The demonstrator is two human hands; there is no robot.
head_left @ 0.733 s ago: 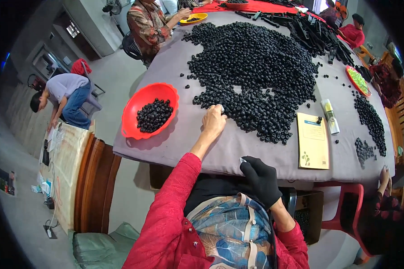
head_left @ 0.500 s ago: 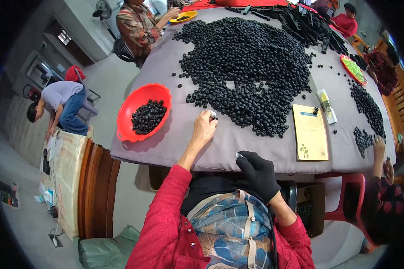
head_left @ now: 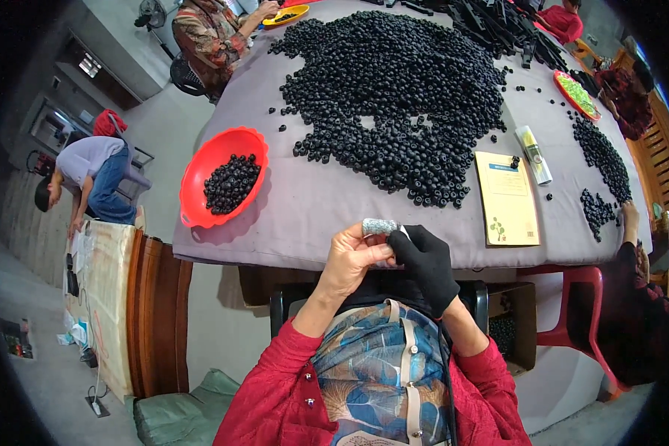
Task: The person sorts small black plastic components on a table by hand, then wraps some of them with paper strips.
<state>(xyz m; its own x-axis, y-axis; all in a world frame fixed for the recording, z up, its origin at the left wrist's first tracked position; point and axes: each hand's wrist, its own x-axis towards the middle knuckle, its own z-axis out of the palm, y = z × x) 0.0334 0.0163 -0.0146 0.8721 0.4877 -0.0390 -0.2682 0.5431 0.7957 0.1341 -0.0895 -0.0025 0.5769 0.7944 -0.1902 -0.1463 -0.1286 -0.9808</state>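
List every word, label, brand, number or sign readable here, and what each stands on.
Nothing can be read with certainty.
Yellow rectangular paper booklet: printing near its top, too small to read.
Long white package with a green-and-yellow pattern: its label markings are too small and blurred to read.

Left hand (head_left: 346,266) and gloved right hand (head_left: 428,266) together; black beads (head_left: 401,93) heaped beyond, red bowl (head_left: 198,169) left.

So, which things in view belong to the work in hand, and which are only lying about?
Probably in the work:
- bare left hand, meeting gloved right hand
- heap of black bead-like pieces
- red bowl of similar pieces

Probably just lying about:
- yellow booklet
- pale tube
- green sack
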